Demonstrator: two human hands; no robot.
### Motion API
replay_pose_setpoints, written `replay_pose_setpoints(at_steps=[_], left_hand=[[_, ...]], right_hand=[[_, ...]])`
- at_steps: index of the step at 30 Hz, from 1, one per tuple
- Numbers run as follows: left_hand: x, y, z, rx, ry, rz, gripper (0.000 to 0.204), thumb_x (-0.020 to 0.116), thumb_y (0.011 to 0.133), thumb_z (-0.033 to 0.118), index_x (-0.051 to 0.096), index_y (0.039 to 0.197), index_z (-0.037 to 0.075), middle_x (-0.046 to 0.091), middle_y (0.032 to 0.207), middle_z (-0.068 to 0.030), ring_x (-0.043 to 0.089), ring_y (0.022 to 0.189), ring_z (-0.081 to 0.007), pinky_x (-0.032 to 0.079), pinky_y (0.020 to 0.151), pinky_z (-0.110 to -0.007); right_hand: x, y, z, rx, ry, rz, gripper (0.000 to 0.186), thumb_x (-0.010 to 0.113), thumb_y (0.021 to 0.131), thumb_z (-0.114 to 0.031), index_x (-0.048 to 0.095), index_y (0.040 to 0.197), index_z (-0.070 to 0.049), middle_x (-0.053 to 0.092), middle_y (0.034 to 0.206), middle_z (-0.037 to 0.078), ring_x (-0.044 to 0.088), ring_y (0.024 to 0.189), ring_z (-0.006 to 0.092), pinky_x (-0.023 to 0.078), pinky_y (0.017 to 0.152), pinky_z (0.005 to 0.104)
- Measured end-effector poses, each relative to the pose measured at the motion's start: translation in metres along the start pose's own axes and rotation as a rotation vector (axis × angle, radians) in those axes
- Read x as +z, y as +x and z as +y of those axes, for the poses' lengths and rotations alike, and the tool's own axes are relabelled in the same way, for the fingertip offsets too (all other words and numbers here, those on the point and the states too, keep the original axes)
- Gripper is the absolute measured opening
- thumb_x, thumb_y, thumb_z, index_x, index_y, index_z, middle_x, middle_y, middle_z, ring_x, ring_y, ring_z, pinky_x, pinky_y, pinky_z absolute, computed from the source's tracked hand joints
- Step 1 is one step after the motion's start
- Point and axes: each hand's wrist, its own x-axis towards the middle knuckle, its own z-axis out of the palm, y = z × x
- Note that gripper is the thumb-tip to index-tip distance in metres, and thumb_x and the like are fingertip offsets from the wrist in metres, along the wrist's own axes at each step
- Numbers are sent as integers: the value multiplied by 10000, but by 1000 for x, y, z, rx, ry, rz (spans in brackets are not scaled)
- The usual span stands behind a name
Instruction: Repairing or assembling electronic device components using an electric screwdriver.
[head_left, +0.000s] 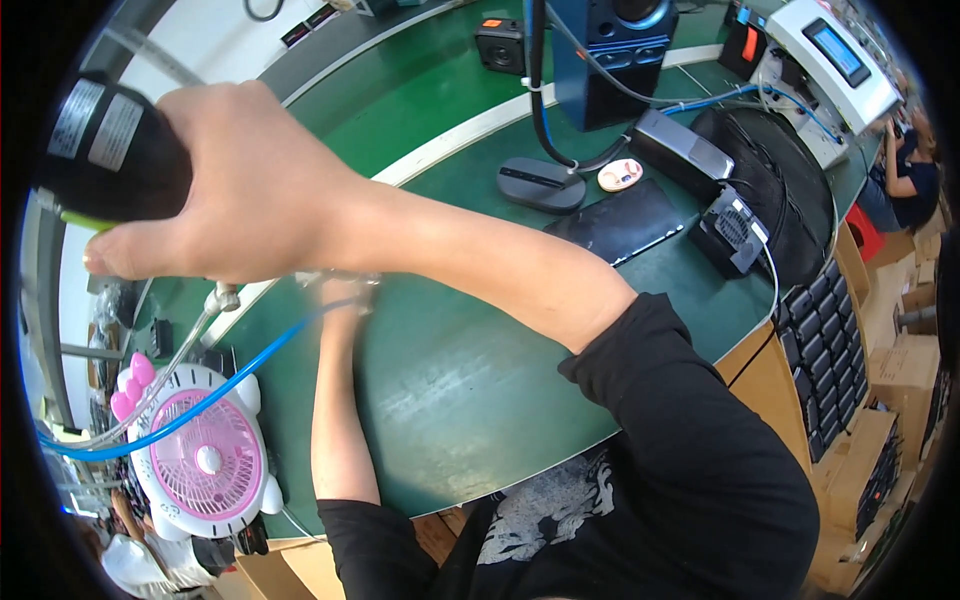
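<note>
My right hand (240, 180) reaches across to the upper left, its fingers wrapped round a black cylindrical thing (120, 165) with white labels and a bit of green at its lower edge. Its exact kind does not show. Beneath my right wrist is my left hand (343, 292), mostly hidden and smeared by motion. Some clear, shiny material (365, 281) shows beside it; whether the left fingers hold it, I cannot tell. A blue hose (235, 380) curves past the left hand toward the left rim.
A pink and white fan (205, 455) stands at the left table edge. Farther right lie a dark flat tablet-like panel (625, 222), a grey oval device (540, 185) and a black bag (765, 180). A tall speaker (610, 70) stands behind. People sit at both sides.
</note>
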Motion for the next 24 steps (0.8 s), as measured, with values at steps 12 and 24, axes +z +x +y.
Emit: replay_pose_setpoints(at_steps=[12,24], left_hand=[[-43,-14,53,-8,-439,-56,216,712,824,66,705,1037,37,678,1060,-197,657,955,-385,526,815,-393],[-22,-5,40,119,-157,-161,302,650,797,127,671,1098,121,641,1155,-148,581,1106,-359,481,936,-446]], right_hand=[[0,-4,-24,64,281,-160,290,759,870,-274,652,887,-5,603,686,-14,529,604,48,413,544,208],[-10,0,-14,49,126,-141,359,762,846,-341,638,861,-4,623,702,16,538,620,82,431,563,250]])
